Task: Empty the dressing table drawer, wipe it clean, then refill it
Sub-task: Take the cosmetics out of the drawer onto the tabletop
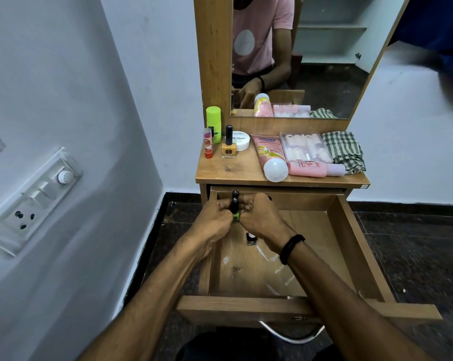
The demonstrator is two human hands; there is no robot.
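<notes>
Drawer, wood, pulled fully out of the dressing table, with a metal handle on its front panel. Left hand and right hand meet at the drawer's back-left corner, fingers curled, and together pinch a small cluster of nail polish bottles. Two black caps stand up between the fingertips, and a green glass base shows below; the white marks on the caps are too small to read. A black wristband sits on the right wrist. One loose bottle with a black cap lies on the drawer floor just under the right wrist, label unreadable. Tabletop, back-left corner: lime-green roll-on, upright, print illegible; red lip balm stick, upright in front of it; orange polish bottle, black cap, with a black hexagon logo; white round tub, lid reading "NAIL POLISH". Middle of the tabletop: pink tube lying with its white cap toward the front edge, "10x" legible; clear box of false nails; pink bottle lying on its side along the box's front, writing unclear. Back-right corner: folded checked cloth. The mirror rises from the back edge.
</notes>
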